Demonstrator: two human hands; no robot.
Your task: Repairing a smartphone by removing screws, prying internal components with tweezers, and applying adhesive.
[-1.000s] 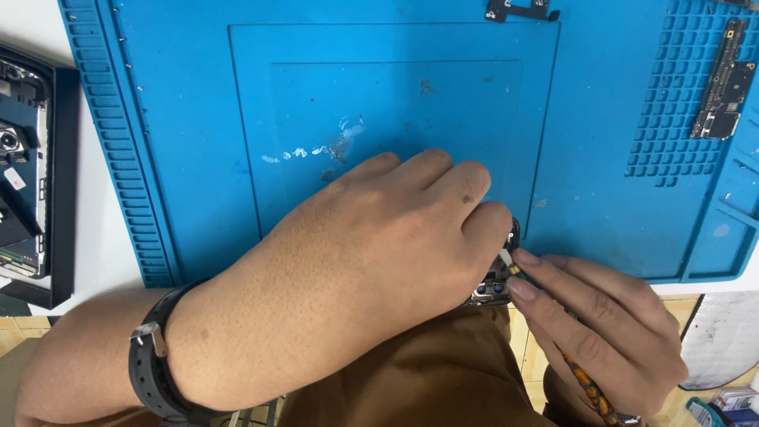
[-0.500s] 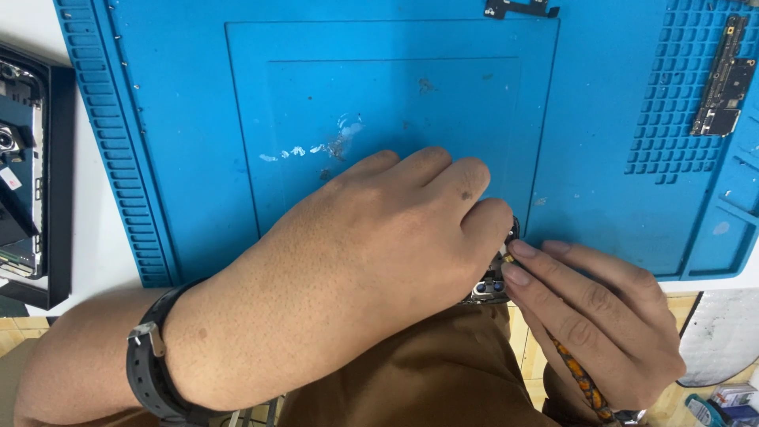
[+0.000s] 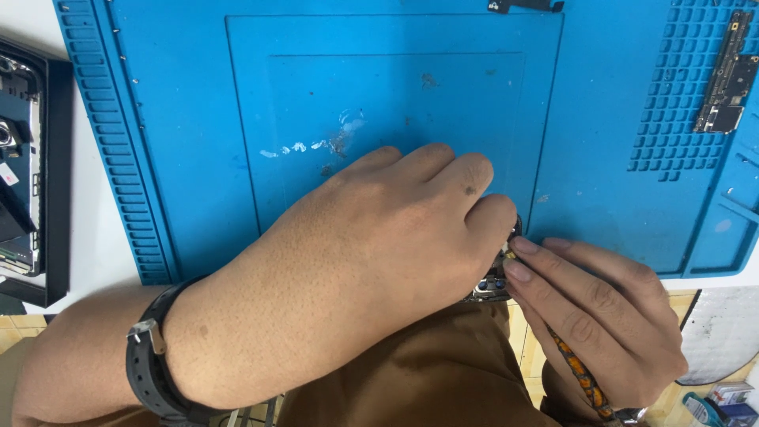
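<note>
Your left hand (image 3: 371, 253) is curled into a loose fist over a small dark metal part (image 3: 492, 286) at the near edge of the mat (image 3: 198, 119), its fingertips folded down onto the piece so most of it is hidden; only a sliver with tiny round lenses or screws shows below your knuckles. Your right hand (image 3: 601, 316) meets it from the right, thumb and forefinger pinched on a slim tool (image 3: 581, 378) with a mottled orange-and-dark handle that runs back under your palm; its pale tip touches the part just beside your left index finger. A dark rubbery strap (image 3: 150, 364) with a metal buckle circles your left wrist.

Beyond your hands, the blue silicone mat lies flat, ribbed along its left border and gridded with small square cells at the right, with a whitish smear near its middle. A narrow circuit board (image 3: 726, 83) rests on that grid. Off the mat's left edge sits an opened device (image 3: 24, 174) in a black frame. Brown cloth (image 3: 395, 372) lies under your wrists.
</note>
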